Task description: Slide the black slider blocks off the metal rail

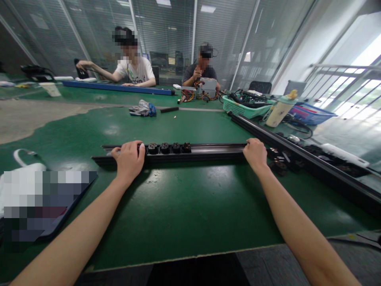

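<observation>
A long black channel-shaped rail lies crosswise on the green table. Several round black socket-like modules sit in a row in its channel, left of the middle. My left hand is closed around the rail near its left end, the thumb beside the leftmost modules and partly hiding them. At the other end, my right hand grips the rail with curled fingers, covering its tip. Loose small black parts lie just right of my right hand.
A longer black rail slants along the right side. Behind it stand a green basket, a cream tumbler and a blue basket. A grey-blue cloth lies farther back. Two people sit across the table.
</observation>
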Demonstrator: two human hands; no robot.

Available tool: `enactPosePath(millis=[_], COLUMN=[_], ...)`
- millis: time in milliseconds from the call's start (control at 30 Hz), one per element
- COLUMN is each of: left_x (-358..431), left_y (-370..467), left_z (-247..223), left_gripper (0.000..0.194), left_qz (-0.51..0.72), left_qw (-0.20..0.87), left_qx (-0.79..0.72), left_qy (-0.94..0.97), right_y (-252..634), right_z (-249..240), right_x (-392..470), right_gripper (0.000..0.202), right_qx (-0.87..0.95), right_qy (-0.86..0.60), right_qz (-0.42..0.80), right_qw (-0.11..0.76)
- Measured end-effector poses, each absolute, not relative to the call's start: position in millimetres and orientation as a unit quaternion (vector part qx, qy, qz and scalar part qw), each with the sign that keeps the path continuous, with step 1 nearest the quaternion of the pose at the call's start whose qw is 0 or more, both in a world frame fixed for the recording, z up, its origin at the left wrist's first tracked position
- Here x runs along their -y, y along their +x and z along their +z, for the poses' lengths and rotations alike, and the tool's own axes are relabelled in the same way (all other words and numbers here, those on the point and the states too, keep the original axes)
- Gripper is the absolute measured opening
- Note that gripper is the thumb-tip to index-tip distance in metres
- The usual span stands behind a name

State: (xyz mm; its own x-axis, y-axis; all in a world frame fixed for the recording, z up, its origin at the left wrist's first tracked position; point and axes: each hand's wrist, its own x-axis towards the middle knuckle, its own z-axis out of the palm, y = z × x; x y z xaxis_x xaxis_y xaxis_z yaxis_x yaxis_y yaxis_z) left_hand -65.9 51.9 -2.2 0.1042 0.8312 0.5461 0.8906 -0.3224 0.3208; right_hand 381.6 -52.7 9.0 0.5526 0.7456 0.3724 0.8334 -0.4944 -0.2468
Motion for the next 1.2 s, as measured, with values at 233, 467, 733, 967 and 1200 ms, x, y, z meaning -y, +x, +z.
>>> enactPosePath(millis=[233,467,733,967,1200], left_x=[-52.3,-52.5,-53.0,-52.8,-52.8], left_y=[-66.1,-65.7,-66.8,-66.4,-66.4], left_z=[-2.9,-2.8,-3.9,-3.4,-3.8], left_gripper=[0.043,0.045,0.044,0.044,0.046], left_qz=[-0.338,-0.33,-0.332,-0.334,-0.33], left_qw=[0.047,0.043,0.044,0.046,0.049], left_qx=[0.579,0.584,0.582,0.58,0.583], left_qy=[-0.74,-0.74,-0.741,-0.741,-0.741], right_y=[385.5,389.3,391.0,392.5,395.1], right_z=[7.1,5.7,5.0,4.9,4.0], right_x=[52.6,51.8,52.6,53.5,53.3], right_gripper=[0.045,0.045,0.045,0.047,0.047], right_qx=[0.461,0.448,0.449,0.452,0.453], right_qy=[-0.854,-0.862,-0.857,-0.852,-0.852], right_qz=[-0.116,-0.114,-0.118,-0.119,-0.118], right_qw=[0.21,0.21,0.225,0.235,0.235])
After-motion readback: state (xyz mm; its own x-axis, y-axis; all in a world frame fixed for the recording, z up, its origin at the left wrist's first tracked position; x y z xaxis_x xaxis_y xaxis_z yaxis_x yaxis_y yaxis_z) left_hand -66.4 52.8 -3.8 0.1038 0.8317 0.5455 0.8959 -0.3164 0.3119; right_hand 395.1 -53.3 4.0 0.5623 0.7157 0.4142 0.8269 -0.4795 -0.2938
